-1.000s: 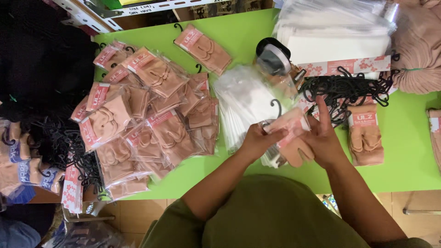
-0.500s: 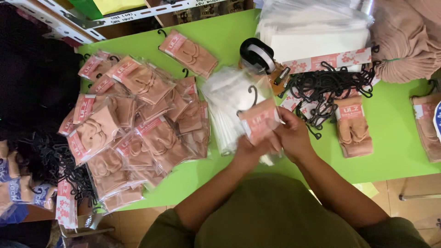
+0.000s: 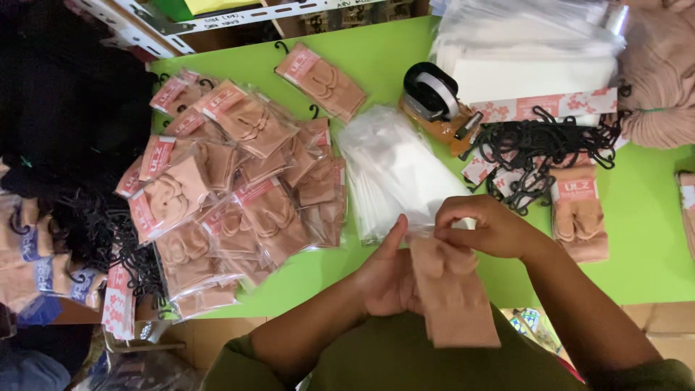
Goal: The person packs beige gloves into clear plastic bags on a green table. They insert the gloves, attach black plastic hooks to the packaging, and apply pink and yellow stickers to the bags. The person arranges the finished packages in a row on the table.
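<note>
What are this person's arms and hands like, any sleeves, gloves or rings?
Both the left hand and the right hand are bare, with no gloves and no rings visible. The forearms are uncovered; olive green sleeves begin near the elbows.

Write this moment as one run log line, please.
left hand: holds beige socks | right hand: pinches top | stack of clear bags: behind

Garment: olive-green top, plain, covering torso and upper arms
Sleeves: pushed up above the elbows, forearms bare
Left hand (image 3: 387, 279): bare, no rings
Right hand (image 3: 485, 228): bare, no watch
</note>
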